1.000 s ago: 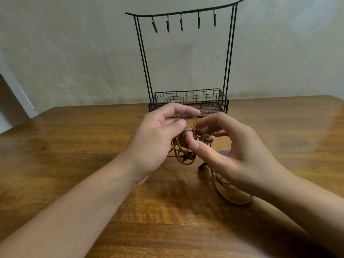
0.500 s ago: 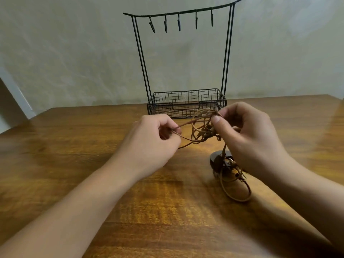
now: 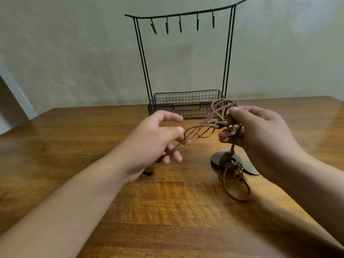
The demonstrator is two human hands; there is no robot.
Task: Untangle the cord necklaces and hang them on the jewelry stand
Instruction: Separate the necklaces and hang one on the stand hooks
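The cord necklaces (image 3: pixel 221 120) hang in one brown snarl just in front of the jewelry stand (image 3: pixel 186 60), lifted off the wooden table (image 3: pixel 93 136), with the round metal pendants (image 3: pixel 226 160) dangling below the knot and touching the table. They look light, limp and a little grippy, so I'd judge the cord bends anywhere and tightens if tugged; the place to hold is the knot itself, then single strands one at a time. The right hand (image 3: pixel 260 131), in front of the stand's right side, has thumb and fingers curled round that knot. The left hand (image 3: pixel 156 140), in front of its left side, pinches a couple of loose strands between thumb and finger, drawing them out sideways. The stand's hooks (image 3: pixel 180 25) hold nothing yet.
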